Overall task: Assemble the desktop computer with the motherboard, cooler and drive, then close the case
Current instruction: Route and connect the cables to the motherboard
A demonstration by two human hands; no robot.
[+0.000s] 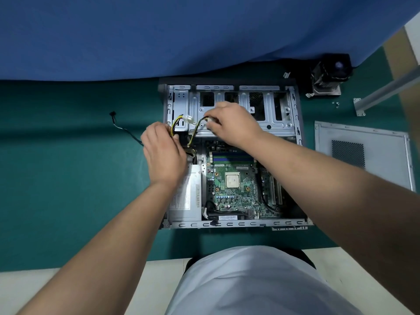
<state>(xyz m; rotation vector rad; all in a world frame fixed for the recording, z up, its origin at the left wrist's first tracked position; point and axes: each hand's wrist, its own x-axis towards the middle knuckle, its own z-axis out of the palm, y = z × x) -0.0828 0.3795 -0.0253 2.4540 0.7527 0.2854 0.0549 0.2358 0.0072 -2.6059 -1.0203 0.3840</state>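
**Both hands on power cables above an open computer case**

I look down at a grey metal computer case [231,153] lying open on a desk [68,178] covered in smooth teal matting. Inside it, a green motherboard [236,185] sits flat, studded with small parts, with a square silver processor [233,180] at its middle. To the left of the board lies a boxy silver power supply [188,196] with a printed label.

My left hand [164,153] is curled around a bundle of yellow and black wires [176,126] just above the power supply. My right hand [231,123] pinches a white plastic connector [210,120] at the end of another yellow and black lead, over the perforated metal drive bays [261,105] at the far end of the case. A second white connector [189,119] hangs free between the two hands.

The cooler [329,73], a black fan on a finned metal block, stands on the desk beyond the case's far right corner, well apart from both hands. A flat grey side panel [363,153] with a mesh vent lies to the right of the case. A thin loose cable [125,128] trails on the matting to the left. Blue cloth [159,30] hangs behind.
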